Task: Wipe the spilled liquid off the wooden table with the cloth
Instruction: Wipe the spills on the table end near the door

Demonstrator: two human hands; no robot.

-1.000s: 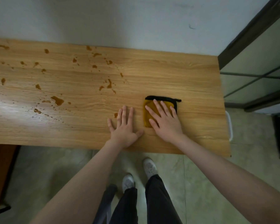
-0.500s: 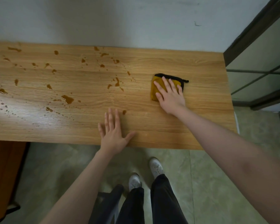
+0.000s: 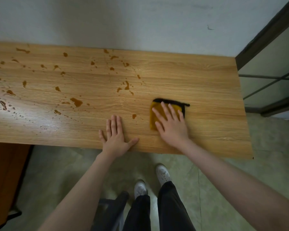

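Observation:
A folded yellow cloth (image 3: 154, 112) with a black edge lies on the wooden table (image 3: 198, 84), right of centre. My right hand (image 3: 171, 124) presses flat on it with straight, spread fingers. My left hand (image 3: 116, 137) rests flat on the bare wood near the front edge, left of the cloth. Brown spilled liquid (image 3: 76, 102) is scattered in drops and small puddles over the left and middle of the table. One drop (image 3: 134, 116) sits between my two hands.
A pale wall runs along the table's far edge. A dark-framed glass partition (image 3: 270, 64) stands at the right end. A brown cabinet (image 3: 5, 172) stands under the table's left part. My legs and white shoes (image 3: 163, 174) are on the tiled floor.
My right hand has slid the cloth back toward me, from the far part of the table to near its front. My left hand stays flat near the front edge.

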